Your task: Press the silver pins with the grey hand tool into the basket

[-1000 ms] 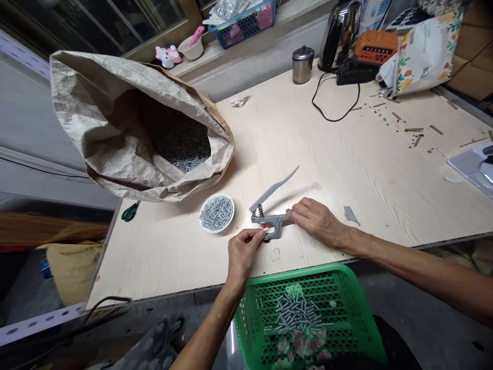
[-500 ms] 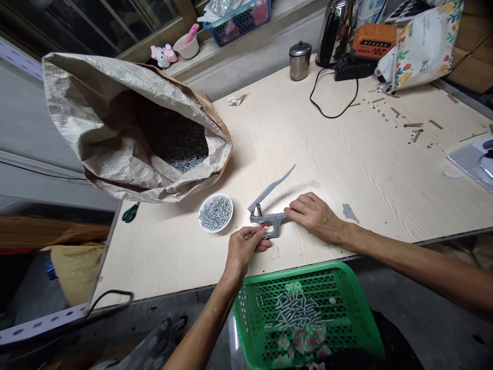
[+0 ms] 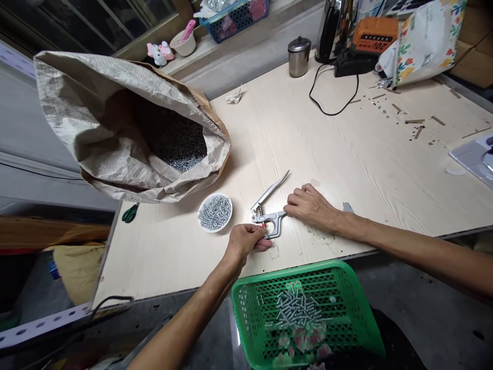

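Grey snap-fastener pliers (image 3: 278,218) lie over the table, their upper handle raised on a spring and a red part showing at the jaw. My right hand (image 3: 311,208) is closed on the end of the lower handle. My left hand (image 3: 248,239) is closed in a pinch at the jaw, beside the red part; what its fingertips hold is hidden. To the left of the pliers stands a white bowl (image 3: 199,222) full of small silver screws (image 3: 215,210). Below the hands, a green basket (image 3: 241,318) holds a loose pile of longer metal pieces (image 3: 296,308) that look like screws.
A large woven sack (image 3: 111,180) of dark metal pieces leans open at the left. Green-handled scissors (image 3: 130,213) lie near the table's left edge. Toward the back are a metal canister (image 3: 299,59), a black cable (image 3: 333,113), an orange battery (image 3: 374,36) and scattered scraps (image 3: 415,122).
The pliers have turned slightly in my hands, and the raised handle's tip now sits lower and further left. My right hand has lifted a little. My left hand stays at the jaw.
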A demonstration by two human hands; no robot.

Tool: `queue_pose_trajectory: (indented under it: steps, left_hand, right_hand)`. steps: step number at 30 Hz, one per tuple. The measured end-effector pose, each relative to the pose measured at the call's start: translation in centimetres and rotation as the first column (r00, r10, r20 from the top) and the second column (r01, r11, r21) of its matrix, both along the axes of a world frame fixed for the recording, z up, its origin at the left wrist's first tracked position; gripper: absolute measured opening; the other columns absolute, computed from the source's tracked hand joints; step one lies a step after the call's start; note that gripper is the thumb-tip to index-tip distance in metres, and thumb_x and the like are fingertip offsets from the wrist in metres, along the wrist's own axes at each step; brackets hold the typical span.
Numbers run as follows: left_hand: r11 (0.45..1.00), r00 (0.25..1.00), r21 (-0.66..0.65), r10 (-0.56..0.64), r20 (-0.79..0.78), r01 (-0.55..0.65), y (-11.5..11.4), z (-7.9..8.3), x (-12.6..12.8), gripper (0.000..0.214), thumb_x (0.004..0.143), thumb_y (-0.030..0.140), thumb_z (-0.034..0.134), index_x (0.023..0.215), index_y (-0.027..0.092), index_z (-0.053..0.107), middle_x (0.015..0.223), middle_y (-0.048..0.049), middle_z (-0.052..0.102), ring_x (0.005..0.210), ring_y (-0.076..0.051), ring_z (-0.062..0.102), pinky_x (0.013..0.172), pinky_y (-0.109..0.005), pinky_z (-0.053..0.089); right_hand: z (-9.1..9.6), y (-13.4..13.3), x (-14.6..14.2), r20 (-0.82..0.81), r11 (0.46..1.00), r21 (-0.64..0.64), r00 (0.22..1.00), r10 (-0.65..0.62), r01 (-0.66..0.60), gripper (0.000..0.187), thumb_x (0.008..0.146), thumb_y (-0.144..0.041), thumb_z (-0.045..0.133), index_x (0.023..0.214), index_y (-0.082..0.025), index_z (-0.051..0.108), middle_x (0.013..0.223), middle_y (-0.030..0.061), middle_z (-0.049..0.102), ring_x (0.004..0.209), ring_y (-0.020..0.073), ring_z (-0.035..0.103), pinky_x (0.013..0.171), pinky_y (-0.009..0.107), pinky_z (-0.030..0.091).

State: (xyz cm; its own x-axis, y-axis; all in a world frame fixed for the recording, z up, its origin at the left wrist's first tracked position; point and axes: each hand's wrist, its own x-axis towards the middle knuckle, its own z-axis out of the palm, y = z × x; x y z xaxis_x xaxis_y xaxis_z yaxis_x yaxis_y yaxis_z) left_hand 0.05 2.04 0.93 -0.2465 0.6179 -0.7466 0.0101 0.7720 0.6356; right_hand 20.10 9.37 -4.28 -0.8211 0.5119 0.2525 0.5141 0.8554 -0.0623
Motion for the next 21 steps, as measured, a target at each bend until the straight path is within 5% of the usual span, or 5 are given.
queue_pose_trajectory:
  steps: [6,10,13,17,21]
  left_hand:
    - [0.994,0.998,-0.107,-0.033,-0.049,0.027,0.3,0.4,0.4,0.014,0.072,0.013,0.077,0.066,0.007,0.066,0.047,-0.0089,0.066,0.040,-0.014,0.062,0.047,-0.023,0.053]
    - [0.982,0.992,-0.173,-0.095,-0.088,0.079,0.7,0.8,0.5,0.013,0.077,0.013,0.073,0.068,0.008,0.064,0.047,-0.0068,0.066,0.042,-0.013,0.062,0.050,-0.023,0.054]
    - [0.978,0.986,-0.181,-0.125,-0.114,0.104,0.8,0.9,0.5,0.013,0.079,0.013,0.071,0.070,0.008,0.064,0.047,-0.0055,0.066,0.043,-0.013,0.062,0.051,-0.022,0.053]
    - [0.978,0.984,-0.177,-0.136,-0.114,0.114,0.6,0.8,0.5,0.011,0.082,0.012,0.067,0.073,0.008,0.063,0.048,-0.0044,0.065,0.044,-0.012,0.062,0.054,-0.023,0.053]
    - [0.960,0.958,-0.208,-0.228,-0.175,0.190,0.0,1.1,0.5,0.016,0.087,0.018,0.060,0.073,0.010,0.061,0.049,-0.0033,0.064,0.046,-0.012,0.061,0.056,-0.026,0.053]
  right_hand:
    - [0.6,0.2,0.1,0.023,0.988,-0.154,1.000,0.009,-0.005,0.011,0.093,-0.025,0.053,0.093,-0.020,0.062,0.098,0.0068,0.064,0.093,0.0224,0.050,0.078,0.037,0.033]
    - [1.3,1.4,-0.1,-0.007,0.982,-0.186,1.000,0.013,-0.014,0.072,0.075,-0.049,0.072,0.131,-0.014,0.045,0.141,0.0175,0.044,0.130,0.0342,0.034,0.101,0.049,0.030]
    - [2.2,2.6,-1.1,0.074,0.975,-0.220,0.997,0.024,-0.008,0.088,0.067,-0.057,0.076,0.134,-0.011,0.042,0.139,0.0196,0.046,0.130,0.0369,0.034,0.107,0.054,0.026]
    - [3.5,3.2,-2.3,0.192,0.956,-0.288,0.981,0.009,0.047,0.078,0.064,-0.053,0.080,0.122,-0.010,0.052,0.115,0.0156,0.060,0.105,0.0315,0.051,0.096,0.049,0.039]
    - [3.8,2.8,-2.5,0.206,0.943,-0.324,0.979,-0.002,0.070,0.050,0.067,-0.043,0.081,0.101,-0.012,0.062,0.104,0.0118,0.061,0.094,0.0263,0.051,0.074,0.036,0.044]
